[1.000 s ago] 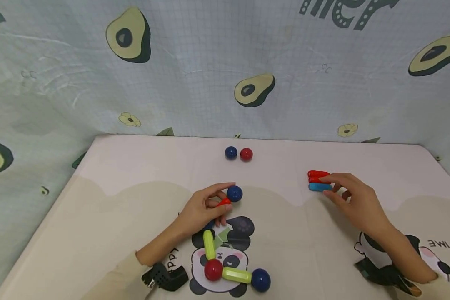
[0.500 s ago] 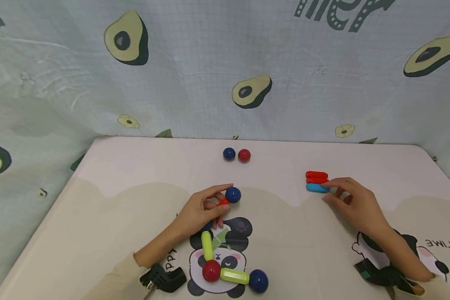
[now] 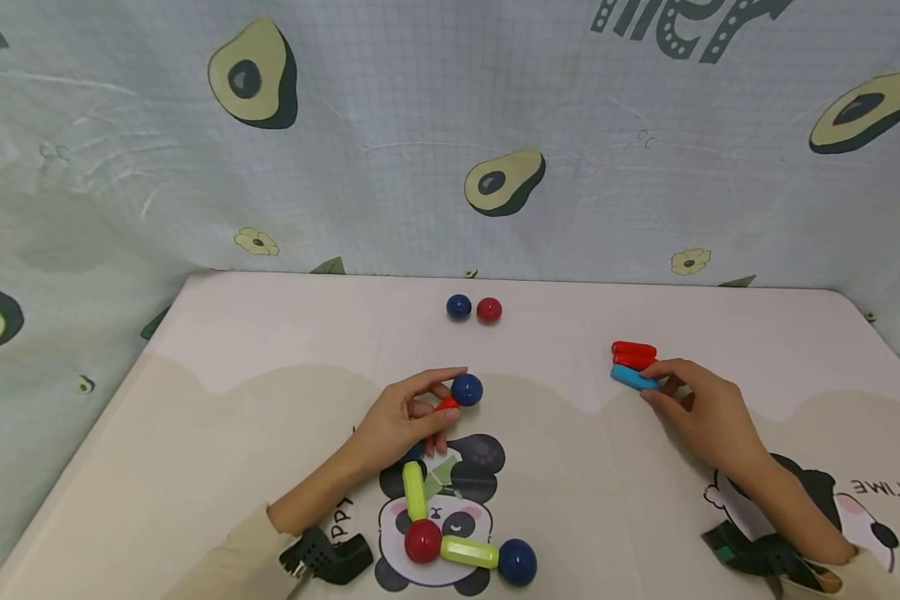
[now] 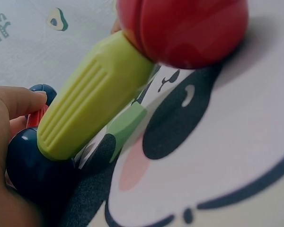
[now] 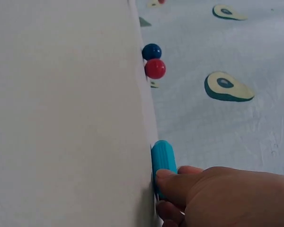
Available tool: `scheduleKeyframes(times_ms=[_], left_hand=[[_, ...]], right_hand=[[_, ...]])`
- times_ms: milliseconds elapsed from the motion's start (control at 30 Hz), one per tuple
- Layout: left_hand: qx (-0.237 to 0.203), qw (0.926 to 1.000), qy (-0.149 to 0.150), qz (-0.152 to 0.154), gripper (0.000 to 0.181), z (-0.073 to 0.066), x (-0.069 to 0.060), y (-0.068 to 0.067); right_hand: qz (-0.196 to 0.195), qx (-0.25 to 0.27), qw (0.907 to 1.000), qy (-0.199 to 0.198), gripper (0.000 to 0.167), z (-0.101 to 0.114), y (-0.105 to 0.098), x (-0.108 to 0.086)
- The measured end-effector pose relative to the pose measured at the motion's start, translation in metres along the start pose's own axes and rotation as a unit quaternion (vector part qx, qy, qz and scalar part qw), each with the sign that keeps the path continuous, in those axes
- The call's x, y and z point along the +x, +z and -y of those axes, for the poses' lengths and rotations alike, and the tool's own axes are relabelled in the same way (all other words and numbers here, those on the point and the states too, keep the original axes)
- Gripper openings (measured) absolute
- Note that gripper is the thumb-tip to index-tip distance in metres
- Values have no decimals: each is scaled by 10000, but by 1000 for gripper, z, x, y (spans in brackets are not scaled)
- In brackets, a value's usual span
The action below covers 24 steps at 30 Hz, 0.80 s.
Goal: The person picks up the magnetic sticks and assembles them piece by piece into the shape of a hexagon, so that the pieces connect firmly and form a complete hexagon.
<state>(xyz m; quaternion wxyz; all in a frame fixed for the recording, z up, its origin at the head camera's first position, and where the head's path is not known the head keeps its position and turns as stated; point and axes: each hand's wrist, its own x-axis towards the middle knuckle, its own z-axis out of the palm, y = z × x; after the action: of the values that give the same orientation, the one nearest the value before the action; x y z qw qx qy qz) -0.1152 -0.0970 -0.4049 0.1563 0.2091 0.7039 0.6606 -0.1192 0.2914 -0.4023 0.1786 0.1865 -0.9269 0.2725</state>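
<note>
In the head view my left hand (image 3: pixel 397 422) grips a red rod (image 3: pixel 447 403) that joins a blue ball (image 3: pixel 467 389) to a second blue ball (image 4: pixel 23 158), largely covered by the hand. From there the linked chain runs through a yellow-green rod (image 3: pixel 415 492), a red ball (image 3: pixel 423 542) and another yellow-green rod (image 3: pixel 469 552) to a blue ball (image 3: pixel 517 562). On the right, my right hand (image 3: pixel 708 412) pinches the near end of a light blue rod (image 5: pixel 164 156) between thumb and fingers. That rod lies slightly askew beside two red rods (image 3: pixel 633 349).
A loose blue ball (image 3: pixel 459 307) and red ball (image 3: pixel 489 311) sit near the far edge of the table (image 3: pixel 307 325). Behind it hangs a cloth (image 3: pixel 382 108) with avocado prints. Panda drawings mark the tabletop under the chain and right forearm.
My right hand has shifted from the red rods down to the light blue rod and taken hold of it, turning it slightly. My left hand keeps its place.
</note>
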Motion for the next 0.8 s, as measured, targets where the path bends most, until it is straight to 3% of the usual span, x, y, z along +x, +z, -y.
scheduleKeyframes(times_ms=[200, 367, 800], left_hand=[[-38, 10000, 13, 17, 48, 0, 0, 0], [-88, 10000, -2, 36, 49, -1, 1, -1], [-151, 9998, 57, 130, 51, 0, 3, -4]], right_hand=[[60, 49, 10000, 19, 36, 6, -3, 3], [248, 249, 9993, -92, 38, 25, -2, 11], [856, 1072, 9900, -316, 40, 75, 23, 33]])
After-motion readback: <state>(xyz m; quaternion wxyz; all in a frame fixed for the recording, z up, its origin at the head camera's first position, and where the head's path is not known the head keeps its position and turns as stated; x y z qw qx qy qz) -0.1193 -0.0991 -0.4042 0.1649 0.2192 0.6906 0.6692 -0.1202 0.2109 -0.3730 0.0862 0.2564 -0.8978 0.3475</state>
